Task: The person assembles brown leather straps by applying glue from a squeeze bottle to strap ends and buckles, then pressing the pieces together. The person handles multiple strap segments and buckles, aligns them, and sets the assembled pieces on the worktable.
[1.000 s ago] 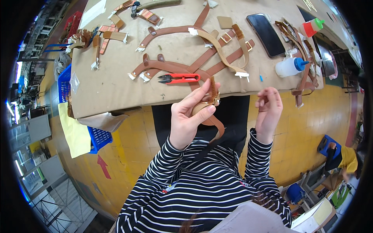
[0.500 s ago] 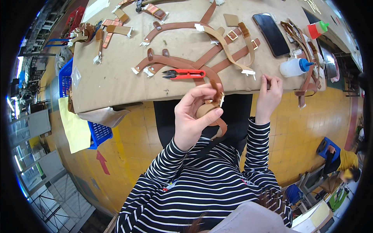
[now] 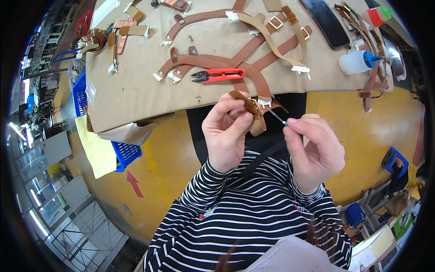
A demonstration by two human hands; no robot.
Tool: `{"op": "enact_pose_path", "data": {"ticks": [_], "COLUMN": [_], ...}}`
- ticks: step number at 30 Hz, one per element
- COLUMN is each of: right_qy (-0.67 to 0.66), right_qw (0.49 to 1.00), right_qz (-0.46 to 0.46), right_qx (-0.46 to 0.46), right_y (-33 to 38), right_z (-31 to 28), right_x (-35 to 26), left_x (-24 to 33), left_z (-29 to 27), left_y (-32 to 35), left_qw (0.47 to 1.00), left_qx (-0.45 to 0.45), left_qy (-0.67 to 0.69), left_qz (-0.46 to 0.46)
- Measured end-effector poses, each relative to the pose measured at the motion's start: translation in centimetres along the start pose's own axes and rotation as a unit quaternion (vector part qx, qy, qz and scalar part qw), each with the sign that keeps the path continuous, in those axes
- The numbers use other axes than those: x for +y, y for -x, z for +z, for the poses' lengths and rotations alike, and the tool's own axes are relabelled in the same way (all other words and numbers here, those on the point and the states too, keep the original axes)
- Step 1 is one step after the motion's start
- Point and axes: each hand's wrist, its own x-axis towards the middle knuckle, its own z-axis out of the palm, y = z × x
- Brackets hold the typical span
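My left hand [image 3: 226, 131] pinches the end of a brown leather strap [image 3: 256, 123] in front of the table's near edge. The strap's layered edge and fuzzy brown underside face up, with white tape beside them. In my right hand [image 3: 319, 147] is a thin rod [image 3: 276, 116] with a blue bit by the fingertips. Its far end points at the strap end; whether it touches cannot be made out. Just beyond the hands, red-handled thread snips [image 3: 222, 75] lie on the table.
Several brown straps [image 3: 199, 60] with buckles and white-taped ends spread over the beige-covered table [image 3: 136, 97]. A phone [image 3: 326, 22], a blue-capped bottle [image 3: 355, 62] and a red bottle with a green cap [image 3: 378, 16] stand or lie at right. A blue basket [image 3: 128, 154] is left below the table.
My right hand has left the table edge and come in toward the strap with the rod. My left hand has turned the strap end over slightly. The view has shifted a little.
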Motion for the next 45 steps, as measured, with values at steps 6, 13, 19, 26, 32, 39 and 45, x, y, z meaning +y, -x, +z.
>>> {"op": "enact_pose_path", "data": {"ticks": [6, 13, 19, 26, 32, 39, 45], "right_qy": [0.003, -0.009, -0.002, 0.021, 0.007, 0.018, 0.028], "right_qw": [0.999, 0.999, 0.997, 0.990, 0.994, 0.990, 0.984], "right_qz": [0.011, -0.003, -0.002, 0.000, 0.002, 0.004, 0.016], "right_qx": [-0.041, -0.046, -0.081, -0.137, -0.106, -0.137, -0.173], "right_y": [0.0, 0.0, 0.1, -0.3, -0.5, -0.5, -0.6], "right_z": [0.8, 0.9, 0.8, 0.1, 0.8, 0.3, 0.0], "right_x": [-0.8, -0.5, -0.7, -1.0, -1.1, -1.4, -1.3], "left_x": [0.1, 0.0, 0.0, 0.2, 0.5, 0.7, 0.9], "left_z": [0.2, 0.3, 0.2, -0.3, -1.0, -1.3, -1.6], "left_y": [0.1, 0.0, 0.0, -0.1, -0.3, -0.2, -0.2], "left_qw": [0.998, 0.998, 0.999, 0.999, 0.998, 0.997, 0.995], "left_qx": [-0.008, -0.010, -0.016, -0.012, -0.055, -0.063, -0.069], "left_qy": [0.067, 0.063, 0.014, 0.003, -0.014, -0.020, -0.057], "left_qz": [-0.004, 0.007, 0.042, 0.036, 0.035, 0.031, 0.033]}}
